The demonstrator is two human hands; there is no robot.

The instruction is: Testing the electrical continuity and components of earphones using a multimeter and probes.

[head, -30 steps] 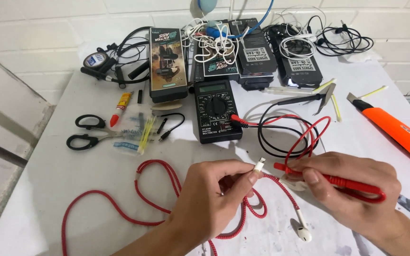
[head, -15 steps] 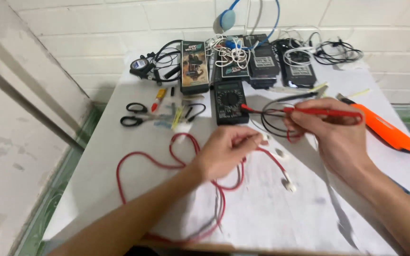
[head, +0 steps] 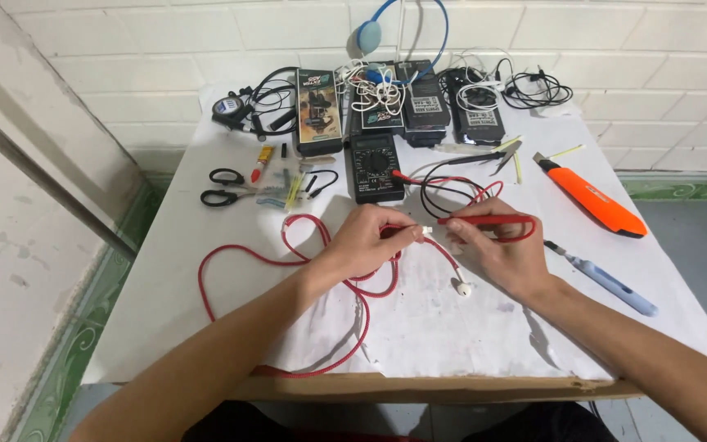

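Observation:
My left hand (head: 363, 243) pinches the white plug end (head: 426, 232) of a red braided cable (head: 288, 260) that loops over the white table (head: 206, 327). My right hand (head: 502, 255) holds a red meter probe (head: 493, 220) like a pen, its tip pointing at that plug. The probe's red and black leads (head: 452, 184) run back to a black multimeter (head: 376, 167) just beyond both hands. A white connector (head: 461, 288) on a thin red lead lies between my hands.
Black scissors (head: 224, 187), small connectors and a red marker lie at the left. An orange utility knife (head: 593, 199) and a blue-grey pen tool (head: 609, 280) lie at the right. Boxes, coiled cables and blue headphones (head: 370, 34) line the back by the tiled wall.
The camera view pulled back and steadied. My right hand brought the red probe down from above the multimeter leads to the plug held by my left hand.

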